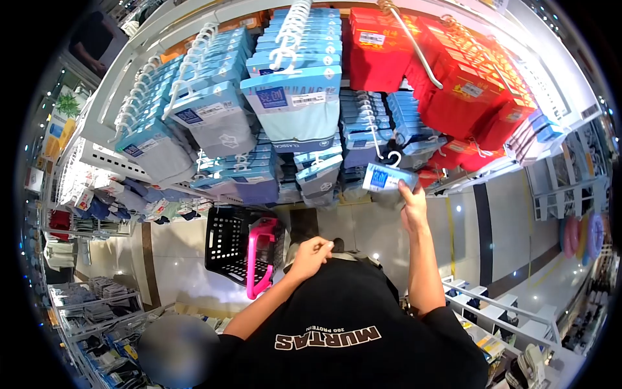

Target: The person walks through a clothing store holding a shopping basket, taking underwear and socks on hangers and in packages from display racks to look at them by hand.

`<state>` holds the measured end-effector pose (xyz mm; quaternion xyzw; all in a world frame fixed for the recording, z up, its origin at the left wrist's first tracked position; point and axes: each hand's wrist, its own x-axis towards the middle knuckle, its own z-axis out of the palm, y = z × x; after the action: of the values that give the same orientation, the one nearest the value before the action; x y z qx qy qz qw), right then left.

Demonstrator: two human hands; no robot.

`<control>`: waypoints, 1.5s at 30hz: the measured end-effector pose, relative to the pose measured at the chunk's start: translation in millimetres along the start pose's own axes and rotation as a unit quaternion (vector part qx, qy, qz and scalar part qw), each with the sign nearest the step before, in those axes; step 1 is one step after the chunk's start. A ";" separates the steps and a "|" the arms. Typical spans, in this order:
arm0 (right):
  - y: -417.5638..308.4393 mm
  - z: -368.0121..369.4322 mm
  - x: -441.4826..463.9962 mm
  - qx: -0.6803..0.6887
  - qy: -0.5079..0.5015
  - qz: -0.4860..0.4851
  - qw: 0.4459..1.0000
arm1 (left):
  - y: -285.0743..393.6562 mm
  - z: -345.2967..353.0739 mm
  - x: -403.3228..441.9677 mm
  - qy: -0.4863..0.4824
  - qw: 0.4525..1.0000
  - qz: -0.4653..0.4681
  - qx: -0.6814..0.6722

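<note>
My right hand [413,206] pinches the edge of a blue-and-white labelled pack [387,179], which has a dark hanger hook at its top. The pack is in front of the lower row of blue packs [364,129]. Held low in front of my black shirt, my left hand [312,257] is closed with its fingers curled, and nothing shows in it. Light blue sock-like packs [295,107] hang on white hooks above, beside red packs [378,52] at the upper right.
A black basket [225,243] with a pink handle [254,262] stands on the floor left of my legs. White racks [505,308] are at the lower right. One person [97,45] is at the upper left, and a blurred head [178,350] is at the lower left.
</note>
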<state>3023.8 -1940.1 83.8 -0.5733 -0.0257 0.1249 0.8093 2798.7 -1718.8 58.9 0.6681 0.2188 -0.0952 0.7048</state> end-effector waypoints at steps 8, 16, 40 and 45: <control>-12.0 19.3 47.6 -0.095 -0.056 -0.022 0.994 | 4.1 -26.6 -11.9 0.113 0.990 0.086 -0.023; 62.1 17.2 85.4 -0.186 0.037 -0.141 0.972 | 45.2 -100.4 -16.7 0.425 0.788 0.231 0.382; 107.5 110.5 26.8 -0.245 -0.100 -0.001 0.964 | -13.1 -136.6 -6.1 0.371 0.863 -0.056 0.338; 84.6 120.6 2.9 -0.201 -0.163 0.064 0.964 | -14.6 -138.4 -6.3 0.374 0.862 -0.054 0.337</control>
<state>2989.8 -1801.9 45.6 -0.6966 -0.1446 0.2606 0.6527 2761.8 -1585.0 46.9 0.8373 0.4563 0.0559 0.2960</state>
